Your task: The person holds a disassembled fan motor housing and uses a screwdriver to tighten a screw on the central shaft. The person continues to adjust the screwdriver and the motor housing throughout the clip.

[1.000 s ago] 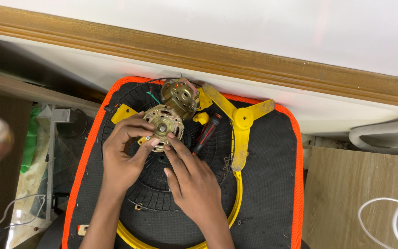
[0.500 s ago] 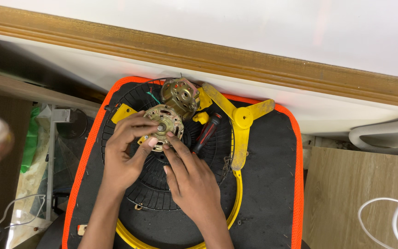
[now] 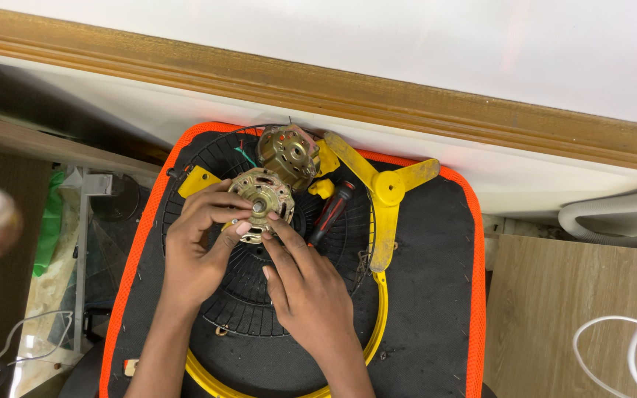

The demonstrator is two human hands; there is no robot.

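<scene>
My left hand (image 3: 199, 247) grips a round brass-coloured motor end cover (image 3: 261, 202) by its left rim, over a black fan grille (image 3: 259, 280). My right hand (image 3: 305, 289) reaches up from below, its fingertips touching the cover's lower right edge near the centre hole. A small screw or bolt seems pinched at my left thumb. Just behind the cover lies the fan motor body (image 3: 287, 153), also brass-coloured.
Everything rests on a black seat pad with an orange border (image 3: 436, 295). A red-and-black screwdriver (image 3: 331, 212) lies right of the cover. A yellow three-armed bracket (image 3: 385, 190) and yellow ring (image 3: 382, 317) lie alongside. A wooden ledge (image 3: 407, 103) runs behind; white cable at right.
Both hands stay on the motor cover; the fingers have shifted slightly around its rim. Nothing else has moved.
</scene>
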